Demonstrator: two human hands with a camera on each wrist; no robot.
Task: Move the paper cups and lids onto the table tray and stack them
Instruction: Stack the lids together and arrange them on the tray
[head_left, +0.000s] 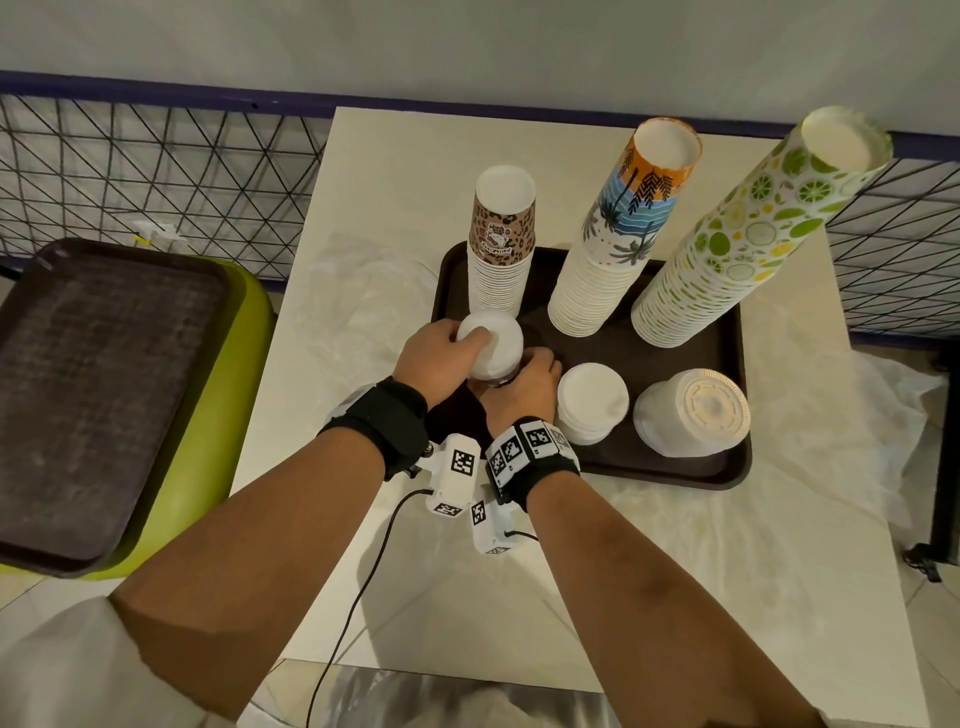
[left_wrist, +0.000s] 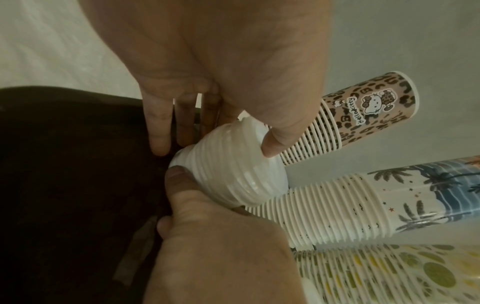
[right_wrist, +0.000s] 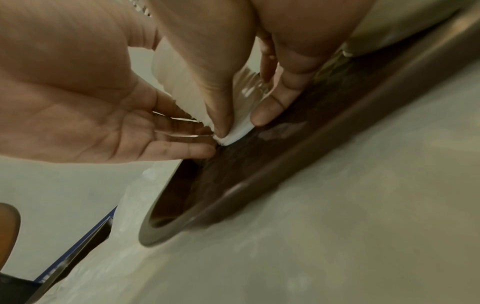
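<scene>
A stack of white lids (head_left: 491, 348) stands tilted at the near left of the brown table tray (head_left: 623, 358). My left hand (head_left: 462, 343) grips its top, the thumb (left_wrist: 272, 148) on one side and the fingers (left_wrist: 158, 131) behind. My right hand (head_left: 530, 369) pinches the lower end of the lid stack (right_wrist: 239, 131), which is down at the tray's surface (right_wrist: 298, 144). The tray also holds a leopard-print cup stack (head_left: 501, 244), a palm-print cup stack (head_left: 618, 234), a lime-print cup stack (head_left: 737, 234), a white lid stack (head_left: 592, 402) and a clear lid stack (head_left: 691, 413).
A second brown tray (head_left: 98, 395) lies on a green seat (head_left: 208, 441) to the left of the table. Crumpled clear plastic (head_left: 857, 415) is spread on the tabletop around the tray. A black wire-mesh fence (head_left: 156, 171) runs behind. A cable (head_left: 363, 571) hangs from my wrist.
</scene>
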